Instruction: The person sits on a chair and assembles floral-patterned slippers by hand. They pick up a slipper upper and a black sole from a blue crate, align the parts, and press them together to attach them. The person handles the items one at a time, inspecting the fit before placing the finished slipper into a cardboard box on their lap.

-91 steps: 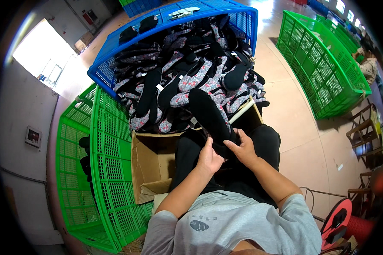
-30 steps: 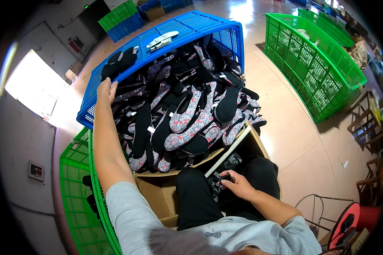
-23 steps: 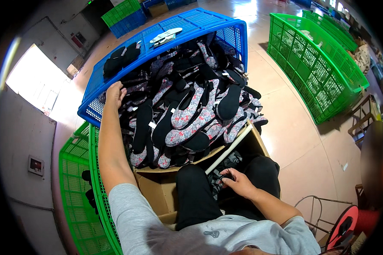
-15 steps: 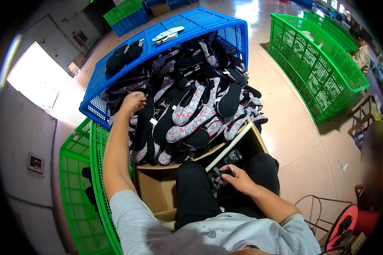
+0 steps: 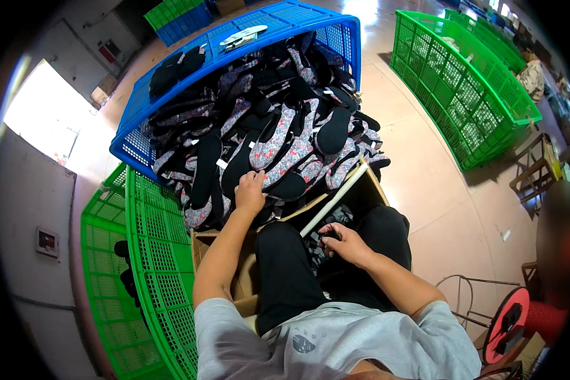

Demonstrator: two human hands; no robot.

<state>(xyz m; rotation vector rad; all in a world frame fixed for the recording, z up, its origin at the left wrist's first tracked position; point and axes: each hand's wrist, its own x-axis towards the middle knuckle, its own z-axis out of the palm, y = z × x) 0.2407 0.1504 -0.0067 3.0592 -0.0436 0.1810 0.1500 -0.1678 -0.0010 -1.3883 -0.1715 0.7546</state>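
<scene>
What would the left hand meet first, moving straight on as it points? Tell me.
Most likely the pile of floral and black slippers right before the left hand; whether they touch is unclear.

We see shoes with grey-and-red floral uppers and black soles, a blue crate, a green crate.

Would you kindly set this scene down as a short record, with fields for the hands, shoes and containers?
Left hand: at the near edge of the heaped shoes; grip unclear
Right hand: beside dark patterned material; grip unclear
Shoe colours: black and floral
Blue crate: open side toward the person, shoes spilling out
On its top: white flat piece, black items
Cardboard box: nearer the person, white rod slanting across
Green crates: left and right
</scene>
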